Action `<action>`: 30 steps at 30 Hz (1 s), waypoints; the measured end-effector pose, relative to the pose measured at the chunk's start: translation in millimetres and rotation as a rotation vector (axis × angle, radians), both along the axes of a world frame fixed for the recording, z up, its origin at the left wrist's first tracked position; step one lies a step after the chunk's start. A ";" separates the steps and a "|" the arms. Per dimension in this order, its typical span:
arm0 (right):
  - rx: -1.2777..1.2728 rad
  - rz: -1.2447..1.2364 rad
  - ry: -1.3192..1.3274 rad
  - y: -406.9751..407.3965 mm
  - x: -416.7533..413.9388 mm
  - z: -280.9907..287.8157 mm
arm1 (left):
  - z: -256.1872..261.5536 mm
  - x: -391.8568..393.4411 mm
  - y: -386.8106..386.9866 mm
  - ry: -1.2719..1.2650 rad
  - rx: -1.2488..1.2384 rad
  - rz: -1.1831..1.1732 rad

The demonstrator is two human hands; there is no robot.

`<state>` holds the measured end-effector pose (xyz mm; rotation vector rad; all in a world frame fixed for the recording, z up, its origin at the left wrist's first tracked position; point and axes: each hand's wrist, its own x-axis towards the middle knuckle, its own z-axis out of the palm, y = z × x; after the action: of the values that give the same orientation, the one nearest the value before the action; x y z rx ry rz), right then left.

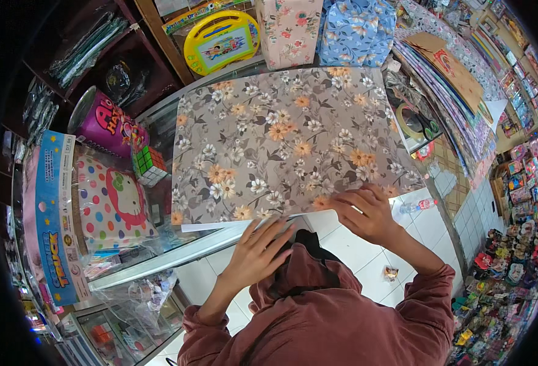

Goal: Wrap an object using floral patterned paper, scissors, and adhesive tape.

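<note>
A large sheet of grey-brown floral wrapping paper lies spread on the glass counter before me, with a white edge showing underneath along its near side. My left hand is at the paper's near edge, palm down with the fingers apart. Farther right, my right hand rests at the near right part of the same edge, its fingers bent over the paper. Whether the right fingers pinch the edge cannot be made out. Both hands touch or nearly touch the sheet.
Left of the paper stand a puzzle cube, a purple can and a polka-dot pillow in plastic. Behind it are a yellow drawing board, a pink floral box and a blue floral bundle. Scissors and tape lie right.
</note>
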<state>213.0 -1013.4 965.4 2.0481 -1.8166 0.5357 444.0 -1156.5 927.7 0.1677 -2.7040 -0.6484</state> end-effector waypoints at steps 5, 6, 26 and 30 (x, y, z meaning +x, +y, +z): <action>-0.002 0.028 -0.056 -21.2 24.4 -7.6 | -3.4 -3.4 -5.5 -0.008 -0.057 -0.075; -0.005 0.036 -0.024 -22.8 25.9 -11.9 | -3.6 -3.9 -5.4 -0.005 -0.058 -0.078; -0.046 -0.018 0.005 -32.2 41.6 -10.1 | -7.9 8.4 -23.8 0.005 -0.025 -0.214; -0.056 -0.045 -0.043 -32.2 38.2 -11.8 | -12.1 32.9 -33.5 0.116 -0.036 -0.267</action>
<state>251.2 -1045.6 953.6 1.9689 -1.8464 0.6158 476.9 -1190.0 915.6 -0.2376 -2.6453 -0.6602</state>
